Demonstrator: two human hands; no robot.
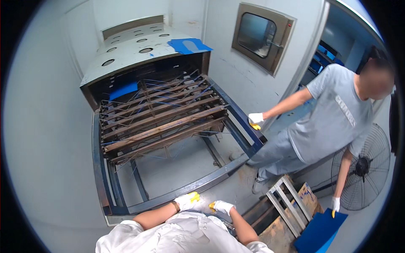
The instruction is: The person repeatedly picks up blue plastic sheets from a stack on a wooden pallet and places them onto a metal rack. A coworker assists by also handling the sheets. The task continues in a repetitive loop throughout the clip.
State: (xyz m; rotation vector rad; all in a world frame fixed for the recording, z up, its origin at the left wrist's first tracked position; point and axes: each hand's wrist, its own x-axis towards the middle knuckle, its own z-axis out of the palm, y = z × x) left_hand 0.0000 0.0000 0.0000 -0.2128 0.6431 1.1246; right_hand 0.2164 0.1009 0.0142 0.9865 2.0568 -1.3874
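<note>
Left hand [187, 201]: released, fingers extended beside the metal frame [202, 181]; contact unclear.
Right hand [222, 206]: fingers bent; cannot tell its grip.
Frame: before the 2 hands, brown bars [168, 127] across its far half.
Risk: pinched fingers, if the frame shifts unexpectedly.

Dressed in White and Yellow

I wear a loose white shirt [185, 234], creased across my front, with sleeves [121, 236] that leave my forearms [157, 217] bare. White gloves [225, 207] cover my left hand [185, 202] and right hand [221, 206], turning bright yellow at the fingers [195, 197]. A narrow brown band [175, 206] rings my left wrist, right by the glove's edge. Some darker cloth shows near the shirt's hem, too small to make out.
</note>
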